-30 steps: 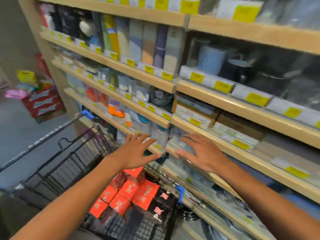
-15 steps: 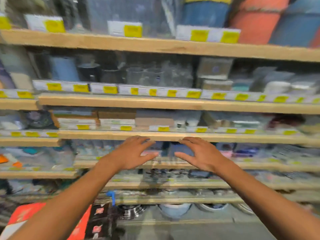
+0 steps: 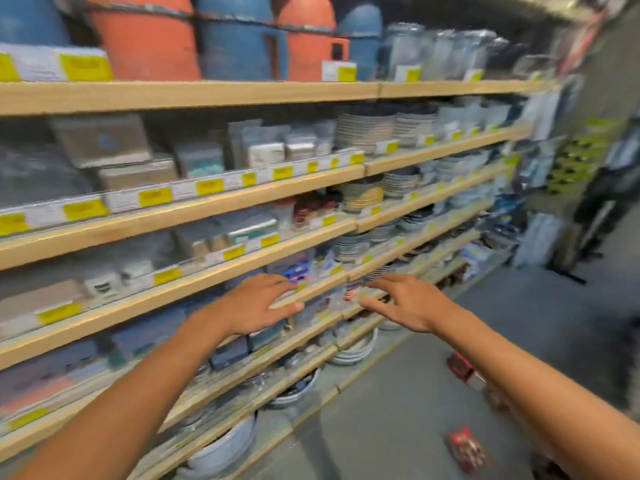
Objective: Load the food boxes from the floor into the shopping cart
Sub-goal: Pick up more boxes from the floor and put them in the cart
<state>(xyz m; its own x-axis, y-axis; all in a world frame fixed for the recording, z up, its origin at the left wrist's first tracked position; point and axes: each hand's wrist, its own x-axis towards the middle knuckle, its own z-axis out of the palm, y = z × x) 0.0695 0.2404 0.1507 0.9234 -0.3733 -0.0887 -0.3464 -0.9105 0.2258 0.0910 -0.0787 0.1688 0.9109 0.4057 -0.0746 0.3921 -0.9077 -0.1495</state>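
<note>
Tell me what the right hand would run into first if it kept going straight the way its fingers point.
Probably the wooden shelf edge just beyond the right hand, whose fingers point left toward the shelving; blur leaves depth unclear.

shelf goods (image 3: 263, 154) blurred, floor boxes (image 3: 465, 448) indistinct

We held both arms stretched forward, our left hand (image 3: 254, 304) and right hand (image 3: 407, 303) empty, palms down, fingers spread.

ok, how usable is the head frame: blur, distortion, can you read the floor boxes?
Head view: motion-smeared throughout; shelves bow from the wide-angle lens; left hand and right hand fairly sharp; two red boxes on the floor blurred, print unreadable.
</note>
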